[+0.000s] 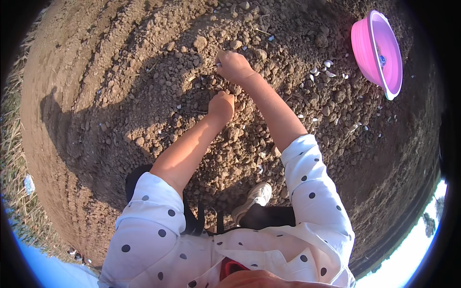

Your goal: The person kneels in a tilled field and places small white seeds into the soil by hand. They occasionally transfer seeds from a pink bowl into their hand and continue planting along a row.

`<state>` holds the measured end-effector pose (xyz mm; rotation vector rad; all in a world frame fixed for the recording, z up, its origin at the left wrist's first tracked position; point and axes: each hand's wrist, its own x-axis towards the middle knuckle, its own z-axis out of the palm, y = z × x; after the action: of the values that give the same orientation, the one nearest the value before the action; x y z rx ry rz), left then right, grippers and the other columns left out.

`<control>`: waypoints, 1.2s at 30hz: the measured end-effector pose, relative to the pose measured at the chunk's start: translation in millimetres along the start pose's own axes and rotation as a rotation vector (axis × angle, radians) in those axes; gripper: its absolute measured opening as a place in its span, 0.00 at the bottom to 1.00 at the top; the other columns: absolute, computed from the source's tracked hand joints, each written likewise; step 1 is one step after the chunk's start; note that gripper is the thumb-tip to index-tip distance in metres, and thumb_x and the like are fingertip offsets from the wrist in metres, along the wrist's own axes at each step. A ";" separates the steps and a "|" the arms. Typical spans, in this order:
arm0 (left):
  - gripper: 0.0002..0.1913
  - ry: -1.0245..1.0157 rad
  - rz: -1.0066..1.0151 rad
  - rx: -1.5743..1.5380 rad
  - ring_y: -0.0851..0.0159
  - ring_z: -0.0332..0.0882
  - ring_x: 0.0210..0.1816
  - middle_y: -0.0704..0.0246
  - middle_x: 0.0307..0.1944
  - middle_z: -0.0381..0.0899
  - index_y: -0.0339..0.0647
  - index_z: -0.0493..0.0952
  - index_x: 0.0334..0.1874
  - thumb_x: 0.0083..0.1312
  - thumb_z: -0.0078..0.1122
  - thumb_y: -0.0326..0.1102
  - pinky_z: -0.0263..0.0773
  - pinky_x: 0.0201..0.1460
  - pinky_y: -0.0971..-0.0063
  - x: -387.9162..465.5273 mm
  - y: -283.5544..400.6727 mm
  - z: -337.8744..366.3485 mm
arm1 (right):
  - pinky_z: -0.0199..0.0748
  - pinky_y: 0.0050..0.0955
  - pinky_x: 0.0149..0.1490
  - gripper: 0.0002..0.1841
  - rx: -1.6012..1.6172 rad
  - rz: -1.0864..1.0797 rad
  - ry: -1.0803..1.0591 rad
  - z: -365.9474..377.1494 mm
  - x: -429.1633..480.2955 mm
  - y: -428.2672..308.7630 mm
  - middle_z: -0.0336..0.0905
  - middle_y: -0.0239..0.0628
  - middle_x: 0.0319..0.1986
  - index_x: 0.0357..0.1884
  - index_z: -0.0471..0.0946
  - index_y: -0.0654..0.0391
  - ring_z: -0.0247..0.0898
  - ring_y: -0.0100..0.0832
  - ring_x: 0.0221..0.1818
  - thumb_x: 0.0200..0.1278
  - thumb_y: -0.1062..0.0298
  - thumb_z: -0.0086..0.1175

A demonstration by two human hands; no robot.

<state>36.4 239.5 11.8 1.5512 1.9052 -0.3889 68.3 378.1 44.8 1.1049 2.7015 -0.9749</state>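
Observation:
Both my hands are low over loose, cloddy soil point(201, 140). My right hand point(234, 66), the farther one, has its fingers closed, with a small whitish piece, perhaps a garlic clove, showing at the fingertips. My left hand point(221, 107) is nearer to me, its fingers curled down at the soil; whether it holds anything is hidden. Several pale garlic cloves point(330, 73) lie on the soil to the right, beyond my right forearm. More cloves point(336, 121) are scattered closer to me on that side.
A pink plastic basin point(362, 46) sits tilted on the soil at the upper right, with something blue and white inside. My shoe point(261, 194) rests on the ground below my hands. Dry grass point(12, 144) borders the soil at the far left. Larger clods point(200, 43) lie beyond my hands.

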 end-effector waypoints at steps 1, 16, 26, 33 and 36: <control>0.11 -0.024 -0.050 -0.070 0.53 0.78 0.49 0.53 0.50 0.74 0.36 0.75 0.47 0.64 0.52 0.28 0.77 0.49 0.65 -0.9 0.6 -2.1 | 0.75 0.40 0.46 0.09 0.004 0.047 0.147 -10.0 2.8 20.2 0.81 0.45 0.32 0.38 0.76 0.59 0.78 0.45 0.38 0.58 0.67 0.52; 0.16 -0.100 -0.049 0.013 0.54 0.78 0.48 0.54 0.49 0.72 0.38 0.75 0.49 0.58 0.63 0.31 0.78 0.46 0.66 -8.7 9.6 -25.3 | 0.73 0.41 0.48 0.07 -0.018 0.079 0.346 -8.2 28.3 94.8 0.81 0.43 0.34 0.35 0.77 0.54 0.76 0.45 0.43 0.56 0.70 0.48; 0.14 -0.038 -0.068 0.020 0.51 0.77 0.49 0.51 0.49 0.73 0.35 0.73 0.49 0.64 0.55 0.34 0.76 0.48 0.63 0.4 2.7 -6.1 | 0.64 0.36 0.57 0.12 -0.276 0.188 0.276 -5.0 25.7 88.4 0.76 0.31 0.42 0.40 0.82 0.48 0.66 0.37 0.53 0.58 0.65 0.50; 0.15 -0.080 -0.034 0.015 0.47 0.75 0.50 0.49 0.51 0.72 0.34 0.74 0.52 0.62 0.51 0.28 0.75 0.50 0.59 -4.0 6.7 -16.6 | 0.72 0.37 0.46 0.05 -0.031 0.081 0.946 -56.7 -74.9 168.8 0.78 0.34 0.32 0.33 0.80 0.49 0.73 0.40 0.40 0.55 0.64 0.56; 0.16 -0.089 -0.068 0.073 0.50 0.76 0.51 0.51 0.52 0.71 0.37 0.75 0.52 0.60 0.57 0.26 0.77 0.51 0.63 -2.4 10.6 -18.9 | 0.74 0.36 0.47 0.11 -0.106 0.598 0.639 -76.7 -134.4 227.2 0.80 0.35 0.37 0.42 0.81 0.48 0.76 0.39 0.42 0.57 0.62 0.58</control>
<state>41.2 251.6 29.2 1.4930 1.8973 -0.5537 328.6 463.7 23.1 2.3191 2.4603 -0.4168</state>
